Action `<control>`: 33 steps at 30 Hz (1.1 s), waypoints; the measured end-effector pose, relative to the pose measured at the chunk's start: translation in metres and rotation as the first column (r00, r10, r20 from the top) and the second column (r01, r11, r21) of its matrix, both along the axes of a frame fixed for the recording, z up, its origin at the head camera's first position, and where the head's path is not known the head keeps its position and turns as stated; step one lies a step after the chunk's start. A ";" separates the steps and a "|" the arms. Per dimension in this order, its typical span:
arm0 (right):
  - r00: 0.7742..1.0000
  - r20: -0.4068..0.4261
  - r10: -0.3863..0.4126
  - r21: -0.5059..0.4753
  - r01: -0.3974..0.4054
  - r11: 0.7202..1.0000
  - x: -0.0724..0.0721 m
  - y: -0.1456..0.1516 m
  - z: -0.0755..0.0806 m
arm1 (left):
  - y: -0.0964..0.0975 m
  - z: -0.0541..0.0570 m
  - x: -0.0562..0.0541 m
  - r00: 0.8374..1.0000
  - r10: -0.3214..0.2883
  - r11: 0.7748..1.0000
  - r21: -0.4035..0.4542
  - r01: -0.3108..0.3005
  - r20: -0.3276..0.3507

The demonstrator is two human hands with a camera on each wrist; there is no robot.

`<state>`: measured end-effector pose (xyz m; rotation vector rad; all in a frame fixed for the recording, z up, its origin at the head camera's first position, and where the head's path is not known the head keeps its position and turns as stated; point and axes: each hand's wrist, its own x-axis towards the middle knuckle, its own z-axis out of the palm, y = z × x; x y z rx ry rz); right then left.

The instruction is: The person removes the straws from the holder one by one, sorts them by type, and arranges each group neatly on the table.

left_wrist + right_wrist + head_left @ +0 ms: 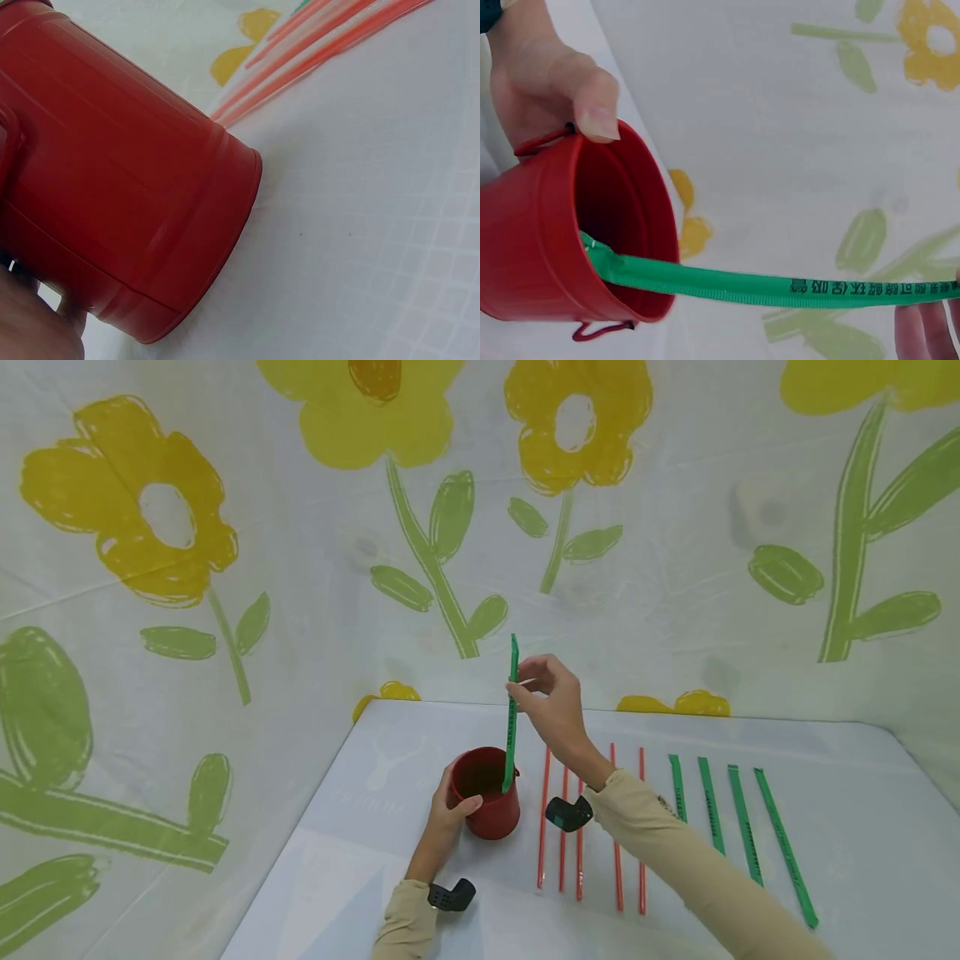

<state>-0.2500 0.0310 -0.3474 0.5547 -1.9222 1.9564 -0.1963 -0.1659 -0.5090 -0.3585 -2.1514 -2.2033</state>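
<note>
A small red metal bucket point(492, 820) with wire handle loops stands at the left part of the white table. My left hand point(442, 806) grips it from the left side, with the thumb over the rim, as the right wrist view shows. Between thumb and fingers, my right hand point(553, 702) pinches the upper part of a green wrapped straw point(705, 283) printed with dark characters. The straw is nearly upright in the head view, and its lower end sits just inside the bucket's mouth. In the left wrist view the bucket wall point(127, 165) fills the left side.
Several thin red straws point(542, 827) lie lengthwise on the table point(337, 860) right of the bucket, partly under my right forearm. Farther right is a row of several green wrapped straws point(786, 847). A flower-printed curtain point(315, 635) surrounds the table's back and left.
</note>
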 end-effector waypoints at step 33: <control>0.989 0.103 -0.103 0.063 0.097 0.993 0.003 0.086 -0.009 | -0.001 -0.004 -0.002 1.000 -0.015 0.999 0.029 0.015 -0.025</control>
